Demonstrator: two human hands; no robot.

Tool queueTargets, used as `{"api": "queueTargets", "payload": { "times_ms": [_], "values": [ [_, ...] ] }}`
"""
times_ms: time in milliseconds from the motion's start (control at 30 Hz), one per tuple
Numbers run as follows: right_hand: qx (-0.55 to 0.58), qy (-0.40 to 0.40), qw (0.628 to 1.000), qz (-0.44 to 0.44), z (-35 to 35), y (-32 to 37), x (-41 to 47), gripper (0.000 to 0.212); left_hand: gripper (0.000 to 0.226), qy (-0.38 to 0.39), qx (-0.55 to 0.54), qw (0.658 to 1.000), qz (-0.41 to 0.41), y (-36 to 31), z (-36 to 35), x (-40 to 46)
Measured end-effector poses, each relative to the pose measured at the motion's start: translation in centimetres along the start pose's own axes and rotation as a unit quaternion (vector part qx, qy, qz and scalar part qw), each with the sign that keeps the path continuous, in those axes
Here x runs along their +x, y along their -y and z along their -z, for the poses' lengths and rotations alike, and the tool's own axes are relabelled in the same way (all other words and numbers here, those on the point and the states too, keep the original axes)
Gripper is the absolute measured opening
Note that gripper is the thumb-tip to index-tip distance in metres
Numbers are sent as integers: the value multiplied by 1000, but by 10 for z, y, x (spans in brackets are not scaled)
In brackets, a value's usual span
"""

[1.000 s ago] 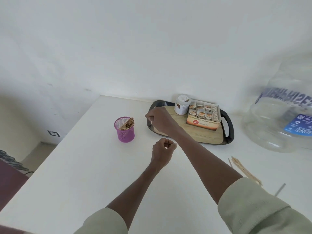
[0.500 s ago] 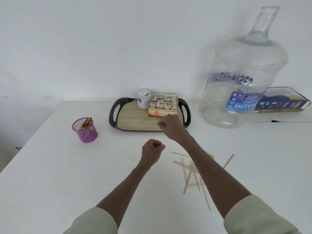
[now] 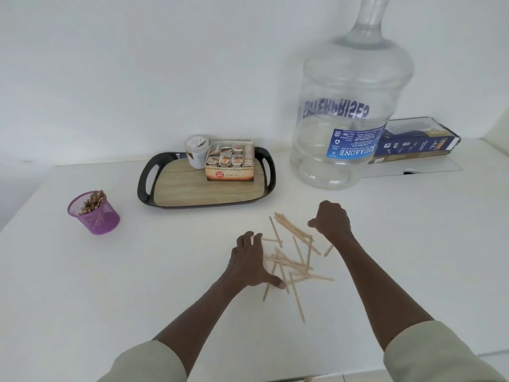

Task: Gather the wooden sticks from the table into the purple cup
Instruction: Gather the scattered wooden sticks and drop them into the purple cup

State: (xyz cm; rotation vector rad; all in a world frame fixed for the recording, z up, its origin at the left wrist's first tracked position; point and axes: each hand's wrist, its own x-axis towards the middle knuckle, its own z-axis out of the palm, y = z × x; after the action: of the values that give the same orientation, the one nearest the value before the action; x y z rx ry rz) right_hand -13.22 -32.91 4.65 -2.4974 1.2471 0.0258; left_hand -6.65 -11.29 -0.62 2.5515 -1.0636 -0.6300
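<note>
Fingers of my left hand (image 3: 247, 261) are lying spread and flat on the white surface (image 3: 110, 285), thumb touching the near edge of the scattered wooden sticks (image 3: 293, 256). My right hand (image 3: 332, 219) is hovering just past the pile, fingers curled in; whether they are grasping a stick, I cannot tell. Well to the left, the purple cup (image 3: 94, 213) is already holding sticks. Behind, a water jug (image 3: 349, 111) is showing an "AQUAONE" label in mirror writing, beside a tray (image 3: 205, 186).
</note>
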Motion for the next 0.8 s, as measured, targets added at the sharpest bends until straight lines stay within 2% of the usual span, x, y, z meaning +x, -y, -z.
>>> {"api": "queueTargets", "payload": {
  "times_ms": [67,133,200,267,367,433,533,600,733,800],
  "values": [
    [-18,14,998,-52,0,-15,0,41,152,24,47,998,-27,4,-6,2],
    [-28,34,995,-90,-2,-29,0,47,147,37,63,997,-31,7,-10,4],
    [-27,61,992,-110,-7,-42,1,53,127,17,58,998,-25,11,-13,8],
    [-3,73,991,-111,-13,-51,0,48,102,-27,42,998,-26,17,-13,13],
    [46,67,994,-76,-21,-54,2,38,74,-71,9,997,-30,23,-13,20],
    [55,51,996,-48,-25,-51,6,22,54,-92,-22,995,-25,25,-14,23],
    [26,45,999,-8,-35,-46,19,19,20,-109,-85,990,8,24,-13,24],
    [58,67,996,12,-39,-38,23,21,5,-112,-66,991,2,24,-13,24],
    [82,86,991,59,-47,-14,28,24,15,-122,-40,992,-8,23,-14,22],
    [62,98,988,99,-54,-3,29,33,14,-140,-4,990,-27,24,-16,23]
  ]
}}
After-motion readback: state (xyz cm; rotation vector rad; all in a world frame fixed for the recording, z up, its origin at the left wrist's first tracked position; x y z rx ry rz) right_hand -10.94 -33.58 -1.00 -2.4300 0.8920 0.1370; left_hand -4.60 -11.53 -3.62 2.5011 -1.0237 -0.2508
